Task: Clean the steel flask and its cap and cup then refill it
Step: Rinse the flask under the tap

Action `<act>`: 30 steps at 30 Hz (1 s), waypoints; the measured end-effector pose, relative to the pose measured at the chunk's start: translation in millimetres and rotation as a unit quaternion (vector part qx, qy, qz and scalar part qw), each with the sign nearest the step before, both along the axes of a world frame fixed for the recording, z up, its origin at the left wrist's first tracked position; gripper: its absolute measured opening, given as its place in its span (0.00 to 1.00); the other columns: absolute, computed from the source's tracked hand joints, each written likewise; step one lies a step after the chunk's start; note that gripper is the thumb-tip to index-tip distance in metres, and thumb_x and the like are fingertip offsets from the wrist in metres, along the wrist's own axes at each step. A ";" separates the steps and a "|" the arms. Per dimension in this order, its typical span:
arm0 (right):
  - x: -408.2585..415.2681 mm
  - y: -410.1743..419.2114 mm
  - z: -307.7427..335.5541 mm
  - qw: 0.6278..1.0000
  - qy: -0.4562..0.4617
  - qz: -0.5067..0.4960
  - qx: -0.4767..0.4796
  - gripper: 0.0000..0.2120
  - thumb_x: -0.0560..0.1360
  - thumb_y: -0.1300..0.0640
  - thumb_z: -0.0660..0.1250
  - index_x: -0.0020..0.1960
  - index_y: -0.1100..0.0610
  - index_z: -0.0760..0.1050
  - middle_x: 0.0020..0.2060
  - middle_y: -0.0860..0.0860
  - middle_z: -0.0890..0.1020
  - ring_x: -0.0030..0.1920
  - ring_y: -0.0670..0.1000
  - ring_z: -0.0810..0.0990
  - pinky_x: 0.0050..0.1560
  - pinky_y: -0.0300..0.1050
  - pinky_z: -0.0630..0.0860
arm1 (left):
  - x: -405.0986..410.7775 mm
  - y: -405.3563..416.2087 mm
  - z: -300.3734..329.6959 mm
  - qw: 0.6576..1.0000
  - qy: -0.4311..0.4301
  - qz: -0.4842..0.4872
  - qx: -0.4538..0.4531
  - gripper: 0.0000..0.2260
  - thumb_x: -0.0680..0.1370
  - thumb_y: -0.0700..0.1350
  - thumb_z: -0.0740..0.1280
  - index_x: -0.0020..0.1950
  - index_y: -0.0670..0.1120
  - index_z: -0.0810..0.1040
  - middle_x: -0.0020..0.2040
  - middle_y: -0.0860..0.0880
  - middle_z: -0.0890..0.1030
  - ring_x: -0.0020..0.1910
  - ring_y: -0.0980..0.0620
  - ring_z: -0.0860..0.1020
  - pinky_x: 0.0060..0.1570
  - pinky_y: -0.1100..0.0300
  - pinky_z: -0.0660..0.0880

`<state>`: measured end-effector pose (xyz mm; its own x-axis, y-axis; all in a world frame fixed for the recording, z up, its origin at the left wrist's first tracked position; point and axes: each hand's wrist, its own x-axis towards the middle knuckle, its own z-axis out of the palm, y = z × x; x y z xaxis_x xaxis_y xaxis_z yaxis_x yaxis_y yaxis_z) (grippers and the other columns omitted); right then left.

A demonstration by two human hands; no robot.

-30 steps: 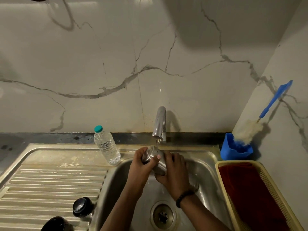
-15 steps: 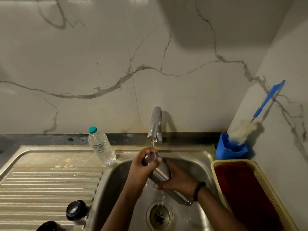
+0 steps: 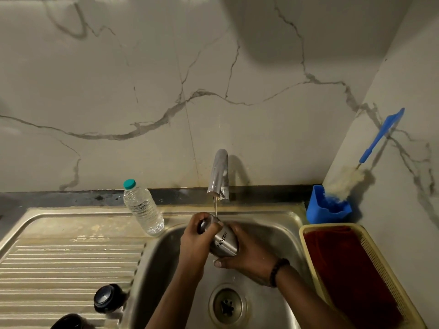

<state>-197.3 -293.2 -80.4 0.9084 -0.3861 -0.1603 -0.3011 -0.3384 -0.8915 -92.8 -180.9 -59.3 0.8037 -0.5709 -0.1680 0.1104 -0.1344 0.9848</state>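
The steel flask [image 3: 223, 242] is held tilted over the sink basin [image 3: 164, 262], its mouth up under the tap [image 3: 219, 174]. A thin stream of water runs from the tap onto the flask's top. My left hand [image 3: 198, 238] grips the flask's upper end. My right hand [image 3: 247, 257] wraps round its lower body from the right, thumb showing below. A black cap [image 3: 105, 298] stands on the drainboard at the lower left. A second dark round piece [image 3: 69, 322], partly cut off by the frame's bottom edge, lies below it.
A clear water bottle [image 3: 142, 208] with a teal cap stands on the sink's back rim, left of the tap. A blue holder [image 3: 326, 208] with a bottle brush [image 3: 348, 180] sits at the back right. A yellow basket [image 3: 380, 257] with a red cloth is at the right. The drain [image 3: 226, 305] lies below my hands.
The flask has turned in my hands, so its printed logo now faces up. My right hand has shifted up along the flask's body. The water keeps running.
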 end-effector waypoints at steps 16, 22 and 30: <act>34.1 27.4 5.7 0.938 -0.075 0.014 -0.339 0.47 0.78 0.47 0.66 0.77 0.43 0.30 0.78 0.46 0.38 0.78 0.48 0.44 0.76 0.47 0.55 | -10.8 0.7 -16.0 0.986 0.129 0.035 -0.105 0.20 0.78 0.56 0.65 0.66 0.47 0.78 0.58 0.47 0.84 0.60 0.48 0.82 0.62 0.46 0.78; 28.8 21.5 12.0 0.931 -0.024 0.031 -0.363 0.41 0.79 0.43 0.62 0.79 0.49 0.37 0.78 0.51 0.53 0.76 0.51 0.57 0.73 0.45 0.62 | 4.7 0.2 -12.6 0.962 0.179 0.112 -0.173 0.26 0.79 0.59 0.62 0.68 0.41 0.75 0.58 0.38 0.82 0.57 0.43 0.81 0.59 0.46 0.77; -12.7 -12.9 18.8 0.990 0.113 0.071 0.050 0.34 0.70 0.38 0.72 0.70 0.45 0.61 0.57 0.44 0.74 0.53 0.47 0.80 0.44 0.37 0.80 | 18.9 12.0 -31.4 0.911 0.266 0.180 -0.258 0.31 0.76 0.63 0.60 0.73 0.46 0.71 0.68 0.38 0.77 0.67 0.40 0.76 0.69 0.44 0.70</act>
<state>-210.0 -306.1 -61.6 0.8885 -0.2291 -0.3975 -0.4533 -0.3046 -0.8377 -73.9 -168.9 -90.7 0.8376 -0.4000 -0.3720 0.5361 0.4711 0.7004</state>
